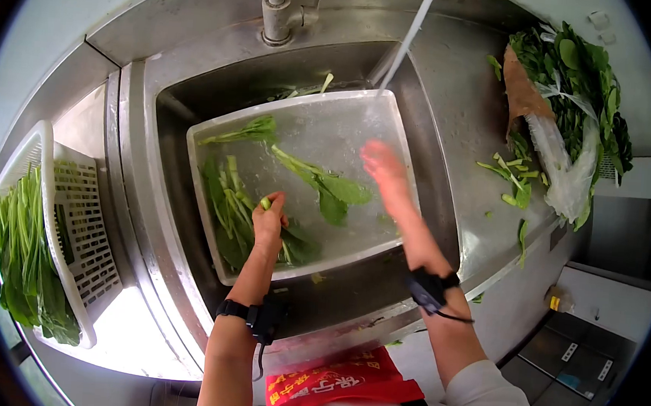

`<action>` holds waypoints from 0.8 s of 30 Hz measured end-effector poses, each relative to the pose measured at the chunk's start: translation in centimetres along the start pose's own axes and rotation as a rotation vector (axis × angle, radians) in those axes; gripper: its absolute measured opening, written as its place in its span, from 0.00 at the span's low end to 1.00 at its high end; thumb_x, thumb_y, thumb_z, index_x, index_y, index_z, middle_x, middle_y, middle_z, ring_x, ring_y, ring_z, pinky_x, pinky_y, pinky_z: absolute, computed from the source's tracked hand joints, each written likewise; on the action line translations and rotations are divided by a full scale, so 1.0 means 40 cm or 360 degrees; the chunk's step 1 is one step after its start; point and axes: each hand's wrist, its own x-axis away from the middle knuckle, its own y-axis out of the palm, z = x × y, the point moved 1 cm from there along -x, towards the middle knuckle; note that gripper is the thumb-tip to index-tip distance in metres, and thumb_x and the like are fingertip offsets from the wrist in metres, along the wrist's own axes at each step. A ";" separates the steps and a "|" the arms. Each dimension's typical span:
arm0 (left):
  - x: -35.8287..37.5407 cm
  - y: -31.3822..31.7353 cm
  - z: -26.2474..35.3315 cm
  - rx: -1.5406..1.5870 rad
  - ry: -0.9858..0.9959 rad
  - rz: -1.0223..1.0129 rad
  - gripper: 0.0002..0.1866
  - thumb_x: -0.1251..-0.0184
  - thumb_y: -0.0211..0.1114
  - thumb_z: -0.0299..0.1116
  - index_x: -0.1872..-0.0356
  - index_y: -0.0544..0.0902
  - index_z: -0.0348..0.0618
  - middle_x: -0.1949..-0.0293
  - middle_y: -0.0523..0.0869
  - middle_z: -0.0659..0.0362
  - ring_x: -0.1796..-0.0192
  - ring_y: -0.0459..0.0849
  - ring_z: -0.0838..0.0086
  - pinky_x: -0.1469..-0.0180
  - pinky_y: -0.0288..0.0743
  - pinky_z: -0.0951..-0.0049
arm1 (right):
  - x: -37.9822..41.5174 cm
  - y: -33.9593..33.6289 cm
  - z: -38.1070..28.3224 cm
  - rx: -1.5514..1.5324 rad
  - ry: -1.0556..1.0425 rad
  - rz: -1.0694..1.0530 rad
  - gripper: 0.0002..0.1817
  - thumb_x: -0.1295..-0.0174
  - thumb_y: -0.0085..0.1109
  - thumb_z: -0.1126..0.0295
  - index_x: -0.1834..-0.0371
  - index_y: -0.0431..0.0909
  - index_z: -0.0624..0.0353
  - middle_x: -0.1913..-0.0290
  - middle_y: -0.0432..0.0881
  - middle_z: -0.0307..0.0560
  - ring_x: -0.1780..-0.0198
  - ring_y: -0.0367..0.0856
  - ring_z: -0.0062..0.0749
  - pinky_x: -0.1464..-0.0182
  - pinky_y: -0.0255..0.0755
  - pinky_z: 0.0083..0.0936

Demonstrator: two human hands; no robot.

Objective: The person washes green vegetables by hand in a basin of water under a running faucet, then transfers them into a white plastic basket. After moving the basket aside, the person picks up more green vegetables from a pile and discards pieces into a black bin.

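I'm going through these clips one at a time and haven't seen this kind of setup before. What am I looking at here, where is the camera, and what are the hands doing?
There is no machine here: a person works with two bare hands, and the single picture comes from a camera worn on the head, looking down, so the edges curve. Both wrists carry a black strap.

In front is a steel sink holding a clear plastic tub of water, with water from a tap running into it. Leafy greens float in the tub. The left hand is closed on a green stalk in the water. The right hand is dipped in the water, blurred, so its grip is unclear.

On the left, a white slotted basket holds long greens. On the right counter lies a pile of greens in plastic wrap, with trimmed bits beside it.
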 end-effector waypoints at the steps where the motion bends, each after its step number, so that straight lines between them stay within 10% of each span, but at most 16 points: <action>1: -0.009 -0.005 -0.001 0.0064 -0.0013 0.0010 0.14 0.41 0.64 0.32 0.56 0.78 0.38 0.75 0.76 0.62 0.73 0.74 0.77 0.72 0.67 0.73 | -0.025 0.027 0.119 0.0810 -0.0241 -0.0238 0.24 0.38 0.52 0.67 0.39 0.64 0.60 0.44 0.73 0.49 0.41 0.70 0.35 0.39 0.63 0.30; 3: -0.032 0.002 0.001 0.0045 0.0085 0.0025 0.18 0.40 0.64 0.33 0.50 0.77 0.38 0.69 0.79 0.60 0.68 0.77 0.75 0.69 0.69 0.72 | -0.014 0.100 0.187 0.1567 -0.0089 -0.0322 0.23 0.40 0.53 0.70 0.41 0.67 0.61 0.45 0.75 0.49 0.44 0.73 0.34 0.42 0.65 0.26; 6: -0.065 0.021 0.009 0.0239 0.0145 0.0056 0.22 0.41 0.65 0.31 0.45 0.74 0.38 0.60 0.81 0.59 0.61 0.79 0.74 0.65 0.72 0.73 | -0.002 0.132 0.245 0.0787 0.0413 -0.0648 0.20 0.44 0.55 0.73 0.46 0.71 0.59 0.51 0.78 0.50 0.49 0.76 0.34 0.47 0.67 0.25; 10: -0.075 0.009 0.016 0.0286 0.0160 -0.0104 0.20 0.41 0.64 0.28 0.47 0.74 0.38 0.62 0.82 0.59 0.64 0.79 0.75 0.66 0.75 0.75 | 0.048 0.158 0.137 0.1456 0.0662 -0.1169 0.17 0.41 0.52 0.76 0.47 0.72 0.59 0.55 0.79 0.43 0.50 0.74 0.24 0.46 0.66 0.21; 14: -0.052 0.000 -0.015 -0.0016 0.0172 -0.0227 0.11 0.40 0.62 0.27 0.56 0.78 0.38 0.68 0.81 0.61 0.70 0.78 0.77 0.75 0.75 0.76 | 0.016 0.232 0.166 0.0473 0.0049 -0.0403 0.12 0.41 0.57 0.70 0.54 0.75 0.57 0.67 0.81 0.46 0.60 0.80 0.29 0.57 0.72 0.24; 18: -0.041 0.011 -0.051 -0.0497 0.0289 -0.0251 0.08 0.43 0.63 0.28 0.62 0.81 0.38 0.73 0.80 0.64 0.73 0.76 0.80 0.74 0.71 0.78 | 0.019 0.290 0.196 0.1491 0.0091 -0.0446 0.12 0.39 0.55 0.62 0.62 0.78 0.60 0.75 0.79 0.41 0.72 0.75 0.24 0.67 0.69 0.26; 22: -0.005 0.014 -0.041 -0.0319 0.0074 -0.0316 0.09 0.44 0.64 0.28 0.63 0.80 0.37 0.73 0.80 0.62 0.73 0.75 0.79 0.72 0.69 0.77 | -0.030 0.255 0.262 0.1106 0.0661 -0.0352 0.20 0.38 0.51 0.53 0.71 0.80 0.60 0.77 0.79 0.44 0.75 0.75 0.29 0.69 0.69 0.27; 24: 0.004 0.014 -0.032 -0.0102 0.0096 -0.0409 0.10 0.44 0.64 0.28 0.61 0.79 0.38 0.72 0.80 0.61 0.72 0.76 0.79 0.73 0.68 0.77 | -0.029 0.222 0.226 0.0521 0.0934 -0.0299 0.19 0.35 0.48 0.54 0.59 0.79 0.59 0.64 0.81 0.42 0.65 0.77 0.27 0.61 0.71 0.26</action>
